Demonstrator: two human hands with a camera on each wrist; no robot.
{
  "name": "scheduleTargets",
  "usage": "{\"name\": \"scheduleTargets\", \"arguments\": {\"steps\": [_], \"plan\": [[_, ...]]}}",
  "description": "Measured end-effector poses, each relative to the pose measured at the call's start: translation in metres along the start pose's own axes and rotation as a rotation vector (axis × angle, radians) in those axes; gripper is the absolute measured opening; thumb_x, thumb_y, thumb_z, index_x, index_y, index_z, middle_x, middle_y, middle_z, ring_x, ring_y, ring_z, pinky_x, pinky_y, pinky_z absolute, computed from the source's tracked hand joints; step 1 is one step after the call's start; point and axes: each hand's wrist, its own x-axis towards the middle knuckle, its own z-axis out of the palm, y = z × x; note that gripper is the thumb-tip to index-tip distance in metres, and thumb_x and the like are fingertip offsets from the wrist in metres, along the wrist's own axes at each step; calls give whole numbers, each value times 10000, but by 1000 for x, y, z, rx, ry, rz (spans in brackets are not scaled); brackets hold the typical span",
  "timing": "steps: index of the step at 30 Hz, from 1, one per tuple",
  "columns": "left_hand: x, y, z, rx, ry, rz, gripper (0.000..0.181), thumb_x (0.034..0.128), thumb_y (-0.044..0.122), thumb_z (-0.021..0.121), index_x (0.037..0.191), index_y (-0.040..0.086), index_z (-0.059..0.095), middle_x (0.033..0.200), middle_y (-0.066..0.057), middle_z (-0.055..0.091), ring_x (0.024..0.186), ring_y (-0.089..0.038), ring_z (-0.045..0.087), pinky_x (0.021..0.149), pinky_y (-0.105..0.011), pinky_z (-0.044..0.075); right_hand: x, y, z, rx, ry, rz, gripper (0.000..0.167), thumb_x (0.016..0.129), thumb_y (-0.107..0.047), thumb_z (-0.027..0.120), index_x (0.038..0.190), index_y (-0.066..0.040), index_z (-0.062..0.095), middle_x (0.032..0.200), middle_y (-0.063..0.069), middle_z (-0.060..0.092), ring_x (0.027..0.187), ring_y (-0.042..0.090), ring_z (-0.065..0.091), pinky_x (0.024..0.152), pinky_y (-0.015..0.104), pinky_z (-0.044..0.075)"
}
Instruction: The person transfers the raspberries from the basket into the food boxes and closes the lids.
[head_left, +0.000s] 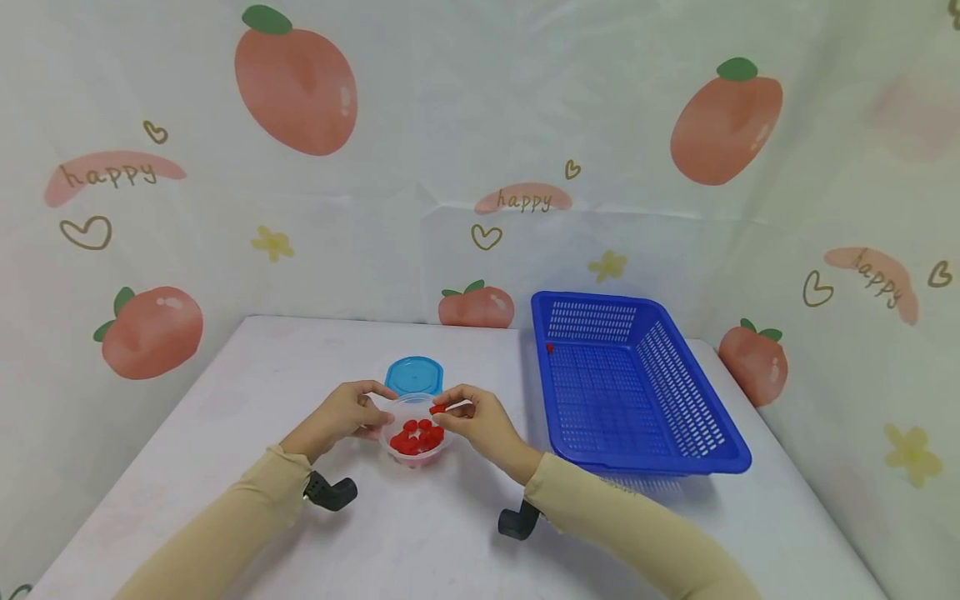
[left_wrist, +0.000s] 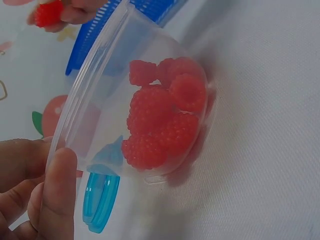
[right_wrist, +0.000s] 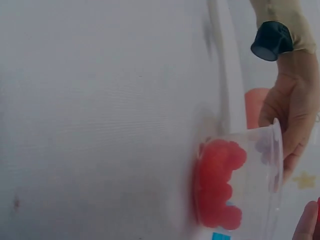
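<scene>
A clear plastic tub (left_wrist: 100,115) with several raspberries (left_wrist: 152,107) in it stands on the white table. My left hand (head_left: 348,418) pinches the tub's rim at its left side, the thumb outside, as the left wrist view shows. Over the tub's right edge, my right hand (head_left: 480,421) pinches one raspberry (head_left: 437,409) between thumb and fingertips. In the right wrist view only a fingertip (right_wrist: 306,222) of that hand shows at the lower right corner. Just behind the tub lies a blue lid (head_left: 414,375).
To the right stands a large blue plastic basket (head_left: 555,417) with slotted walls. One small red piece (head_left: 550,348) lies inside near its left wall. A fruit-printed cloth (head_left: 390,167) hangs behind the table (head_left: 420,542).
</scene>
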Motion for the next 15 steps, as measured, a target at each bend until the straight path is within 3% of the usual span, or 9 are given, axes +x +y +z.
{"name": "scheduleTargets", "arguments": {"steps": [15], "plan": [[1, -2, 1, 4, 0, 12, 396, 863, 104, 704, 1235, 39, 583, 775, -89, 601, 614, -175, 608, 641, -265, 578, 0, 6, 3, -53, 11, -11, 216, 862, -96, 718, 1062, -24, 679, 1028, 102, 683, 849, 164, 660, 794, 290, 582]]}}
